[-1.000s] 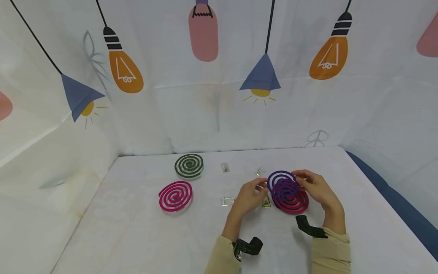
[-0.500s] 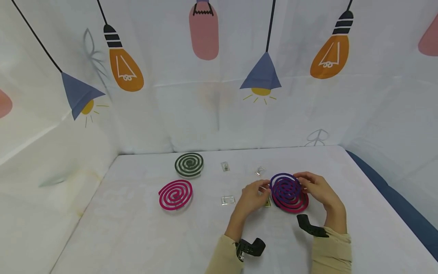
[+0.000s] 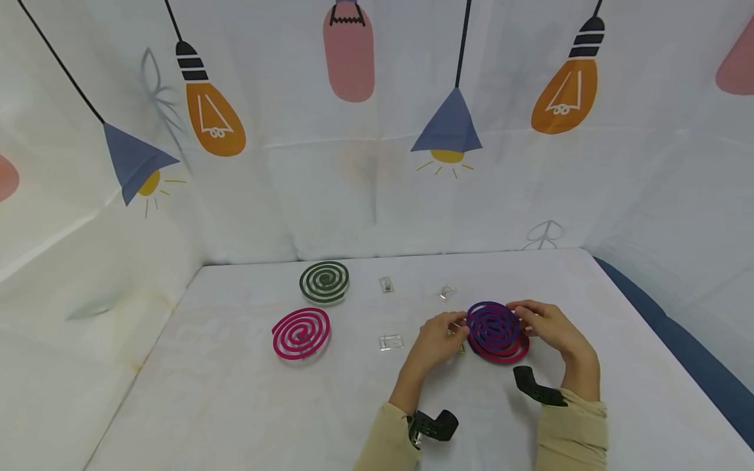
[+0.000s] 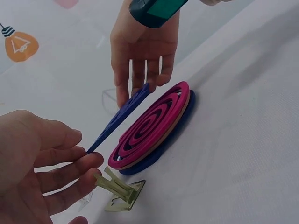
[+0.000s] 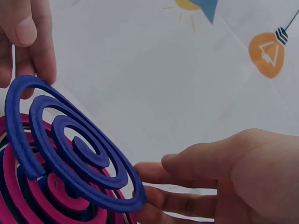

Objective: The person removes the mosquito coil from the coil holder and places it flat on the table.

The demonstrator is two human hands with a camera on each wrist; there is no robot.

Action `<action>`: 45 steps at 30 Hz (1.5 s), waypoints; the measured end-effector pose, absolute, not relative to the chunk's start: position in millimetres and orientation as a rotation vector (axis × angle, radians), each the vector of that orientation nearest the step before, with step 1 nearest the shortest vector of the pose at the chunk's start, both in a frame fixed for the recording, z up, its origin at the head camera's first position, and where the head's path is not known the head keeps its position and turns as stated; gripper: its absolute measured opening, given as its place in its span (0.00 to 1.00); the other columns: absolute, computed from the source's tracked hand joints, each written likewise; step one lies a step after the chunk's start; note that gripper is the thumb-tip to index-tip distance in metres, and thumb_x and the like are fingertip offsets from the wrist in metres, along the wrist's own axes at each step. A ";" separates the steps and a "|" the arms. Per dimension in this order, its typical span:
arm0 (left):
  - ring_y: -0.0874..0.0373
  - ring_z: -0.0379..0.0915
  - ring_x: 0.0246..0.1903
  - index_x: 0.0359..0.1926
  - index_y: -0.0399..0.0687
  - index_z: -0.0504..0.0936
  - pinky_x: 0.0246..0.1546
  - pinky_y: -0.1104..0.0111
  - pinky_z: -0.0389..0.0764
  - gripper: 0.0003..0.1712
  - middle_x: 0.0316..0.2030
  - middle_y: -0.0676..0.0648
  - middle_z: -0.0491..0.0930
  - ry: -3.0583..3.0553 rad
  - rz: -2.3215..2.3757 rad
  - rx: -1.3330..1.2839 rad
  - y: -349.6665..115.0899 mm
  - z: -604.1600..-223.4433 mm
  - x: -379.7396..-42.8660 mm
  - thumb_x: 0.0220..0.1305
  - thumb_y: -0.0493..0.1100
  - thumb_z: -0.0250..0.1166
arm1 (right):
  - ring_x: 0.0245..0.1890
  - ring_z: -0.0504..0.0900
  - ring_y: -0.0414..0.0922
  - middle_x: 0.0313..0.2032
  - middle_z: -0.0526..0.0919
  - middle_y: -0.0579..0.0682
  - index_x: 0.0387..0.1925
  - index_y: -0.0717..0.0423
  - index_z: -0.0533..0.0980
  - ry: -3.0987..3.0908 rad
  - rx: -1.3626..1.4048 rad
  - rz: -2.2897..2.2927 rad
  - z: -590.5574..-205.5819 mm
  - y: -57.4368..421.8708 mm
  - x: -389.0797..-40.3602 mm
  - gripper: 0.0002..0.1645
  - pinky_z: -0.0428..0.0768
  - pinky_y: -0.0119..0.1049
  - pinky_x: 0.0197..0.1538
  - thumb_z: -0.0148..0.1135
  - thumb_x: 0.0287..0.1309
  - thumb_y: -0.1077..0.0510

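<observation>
Both hands hold a blue mosquito coil [image 3: 492,325] by its opposite edges, tilted just above a stacked pair. In that pair, a pink mosquito coil [image 4: 149,122] lies on a dark blue one [image 4: 148,161]. My left hand [image 3: 437,340] has the near rim at its thumb and fingertips, as the left wrist view shows. On the far side, the fingers of my right hand [image 5: 224,179] support the other rim. Below the left fingers stands a yellow-green metal coil stand [image 4: 122,192] with raised prongs, close beside the stack.
To the left lie a green mosquito coil [image 3: 324,282] and another pink coil [image 3: 302,334]. Silvery metal stands lie mid-table: one stand [image 3: 385,284] at the back, a second stand [image 3: 446,292] to its right, a third stand [image 3: 391,342] nearer. A patterned cloth [image 3: 377,196] hangs behind.
The blue coil has moved slightly right and down, so it overlaps more of the stacked pink coil. Both hands have shifted along with it.
</observation>
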State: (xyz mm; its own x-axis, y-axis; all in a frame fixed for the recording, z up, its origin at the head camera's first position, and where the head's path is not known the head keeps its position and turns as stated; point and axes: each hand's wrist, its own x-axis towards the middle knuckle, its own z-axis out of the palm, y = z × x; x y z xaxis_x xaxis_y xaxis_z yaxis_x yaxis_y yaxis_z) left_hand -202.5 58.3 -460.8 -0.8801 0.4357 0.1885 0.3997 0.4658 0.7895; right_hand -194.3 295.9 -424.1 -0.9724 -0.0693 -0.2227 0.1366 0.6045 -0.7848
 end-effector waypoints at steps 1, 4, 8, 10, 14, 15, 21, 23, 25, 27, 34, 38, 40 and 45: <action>0.61 0.80 0.40 0.54 0.42 0.79 0.41 0.72 0.74 0.20 0.41 0.48 0.84 2.659 1.416 0.770 58.3 -461.1 -202.4 0.64 0.44 0.56 | 0.43 0.79 0.46 0.49 0.77 0.66 0.58 0.68 0.69 2.601 0.049 -1.299 -424.3 296.4 -194.1 0.26 0.81 0.38 0.44 0.40 0.72 0.52; 0.63 0.79 0.39 0.53 0.41 0.79 0.38 0.76 0.73 0.20 0.40 0.48 0.83 2.664 1.403 0.790 59.6 -462.1 -202.6 0.64 0.44 0.56 | 0.45 0.79 0.49 0.51 0.77 0.67 0.59 0.67 0.69 2.604 0.049 -1.287 -425.1 297.8 -193.5 0.26 0.81 0.42 0.46 0.40 0.72 0.52; 0.61 0.80 0.40 0.53 0.42 0.80 0.39 0.77 0.73 0.19 0.42 0.47 0.83 2.640 1.373 0.748 62.8 -463.7 -203.2 0.63 0.43 0.58 | 0.46 0.80 0.52 0.51 0.77 0.68 0.58 0.68 0.69 2.610 0.047 -1.264 -426.3 300.2 -192.5 0.26 0.81 0.44 0.47 0.39 0.72 0.52; 0.61 0.79 0.40 0.54 0.43 0.80 0.38 0.77 0.73 0.19 0.42 0.48 0.83 2.636 1.348 0.721 63.6 -463.8 -202.9 0.63 0.44 0.59 | 0.46 0.80 0.53 0.50 0.77 0.68 0.58 0.69 0.69 2.606 0.050 -1.258 -426.9 300.9 -192.0 0.27 0.81 0.45 0.47 0.39 0.72 0.52; 0.62 0.78 0.39 0.52 0.44 0.80 0.37 0.78 0.73 0.18 0.40 0.48 0.83 2.624 1.337 0.694 62.3 -461.1 -200.6 0.63 0.45 0.59 | 0.46 0.80 0.53 0.51 0.77 0.69 0.58 0.70 0.69 2.594 0.045 -1.255 -428.4 302.3 -191.6 0.27 0.81 0.44 0.46 0.39 0.72 0.52; 0.63 0.77 0.38 0.52 0.43 0.81 0.37 0.78 0.73 0.18 0.40 0.48 0.83 2.623 1.335 0.694 61.7 -460.5 -199.9 0.63 0.45 0.59 | 0.46 0.80 0.52 0.51 0.77 0.68 0.58 0.70 0.69 2.592 0.052 -1.251 -428.7 302.6 -191.5 0.27 0.81 0.43 0.46 0.39 0.72 0.52; 0.65 0.74 0.34 0.51 0.43 0.81 0.35 0.79 0.71 0.18 0.37 0.49 0.82 2.632 1.313 0.702 61.7 -461.1 -198.7 0.63 0.45 0.59 | 0.47 0.78 0.51 0.52 0.76 0.67 0.59 0.69 0.69 2.575 0.071 -1.231 -429.8 304.1 -191.9 0.28 0.80 0.43 0.46 0.38 0.72 0.51; 0.65 0.75 0.35 0.52 0.44 0.81 0.35 0.78 0.71 0.18 0.37 0.49 0.82 2.640 1.303 0.703 62.1 -461.0 -198.4 0.63 0.45 0.59 | 0.48 0.78 0.52 0.53 0.76 0.67 0.60 0.68 0.68 2.569 0.078 -1.227 -430.0 304.3 -191.9 0.28 0.80 0.43 0.47 0.38 0.72 0.51; 0.64 0.75 0.36 0.52 0.44 0.81 0.37 0.77 0.71 0.18 0.38 0.49 0.82 2.647 1.297 0.701 62.3 -461.0 -198.0 0.63 0.46 0.58 | 0.49 0.78 0.53 0.53 0.75 0.68 0.60 0.68 0.68 2.564 0.076 -1.225 -429.5 304.5 -191.6 0.28 0.80 0.44 0.47 0.38 0.72 0.50; 0.64 0.76 0.37 0.52 0.45 0.81 0.38 0.76 0.71 0.19 0.38 0.50 0.82 2.655 1.285 0.698 62.7 -461.5 -198.1 0.63 0.46 0.58 | 0.50 0.77 0.54 0.54 0.74 0.68 0.60 0.68 0.68 2.559 0.081 -1.219 -429.9 304.6 -192.0 0.29 0.80 0.45 0.48 0.38 0.72 0.50; 0.64 0.75 0.37 0.52 0.46 0.82 0.39 0.75 0.72 0.19 0.39 0.50 0.82 2.665 1.280 0.693 63.3 -463.5 -198.8 0.63 0.46 0.57 | 0.49 0.77 0.55 0.53 0.74 0.70 0.59 0.71 0.67 2.566 0.056 -1.200 -428.8 303.1 -192.6 0.28 0.80 0.45 0.48 0.37 0.73 0.52; 0.65 0.74 0.37 0.52 0.45 0.81 0.39 0.77 0.73 0.19 0.40 0.49 0.82 2.642 1.298 0.680 62.4 -463.1 -198.8 0.64 0.46 0.57 | 0.49 0.78 0.55 0.51 0.76 0.70 0.59 0.72 0.68 2.574 0.054 -1.180 -427.4 301.3 -192.5 0.28 0.80 0.45 0.47 0.38 0.72 0.53; 0.64 0.75 0.37 0.52 0.44 0.81 0.38 0.77 0.74 0.19 0.40 0.48 0.82 2.627 1.315 0.683 61.8 -463.0 -198.7 0.64 0.46 0.57 | 0.49 0.78 0.55 0.51 0.77 0.69 0.59 0.71 0.68 2.578 0.070 -1.165 -427.6 300.3 -192.6 0.28 0.80 0.45 0.47 0.38 0.72 0.52; 0.65 0.75 0.37 0.52 0.41 0.81 0.38 0.77 0.74 0.19 0.40 0.47 0.82 2.618 1.328 0.705 60.5 -463.3 -198.8 0.64 0.45 0.58 | 0.49 0.78 0.56 0.49 0.78 0.67 0.58 0.71 0.69 2.589 0.081 -1.149 -428.0 299.0 -193.2 0.30 0.80 0.47 0.47 0.40 0.72 0.49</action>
State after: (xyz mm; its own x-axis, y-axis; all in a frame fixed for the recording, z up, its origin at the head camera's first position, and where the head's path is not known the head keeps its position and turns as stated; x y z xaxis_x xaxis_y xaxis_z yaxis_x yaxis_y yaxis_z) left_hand -198.8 60.5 -463.3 -0.8837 0.4575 0.0985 0.3498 0.5059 0.7884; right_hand -193.2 299.0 -428.0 -0.9513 -0.0720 -0.2998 0.1739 0.6773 -0.7148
